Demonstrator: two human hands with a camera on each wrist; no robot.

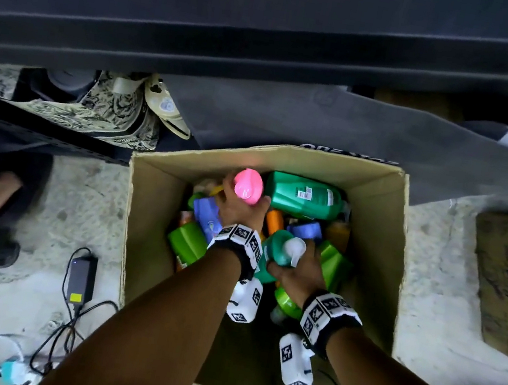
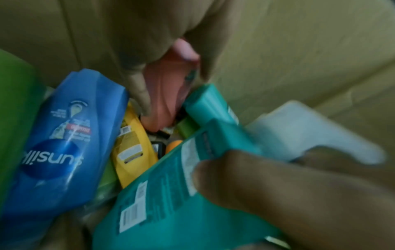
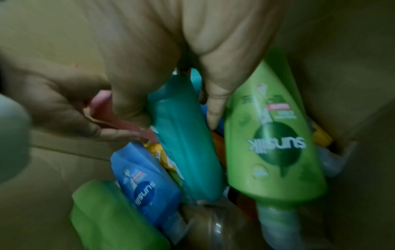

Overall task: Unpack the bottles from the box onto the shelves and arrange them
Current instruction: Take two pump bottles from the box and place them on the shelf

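Where pale speckled floor point(image 1: 425, 288) meets a dark shelf point(image 1: 266, 70), an open cardboard box point(image 1: 155, 209) holds jumbled bottles, with a black adapter point(image 1: 79, 277) and cables off its left side. Blue point(image 2: 64, 143) and green point(image 3: 271, 143) bottles read "sunsilk"; other labels are too blurred to read. Near the box's far wall, the left hand point(image 1: 239, 210) has its fingers point(image 2: 138, 94) curled round a pink bottle point(image 1: 248, 186). At the middle, the right hand point(image 1: 299, 274) grips a teal bottle point(image 3: 183, 143) with a white pump point(image 1: 295, 249).
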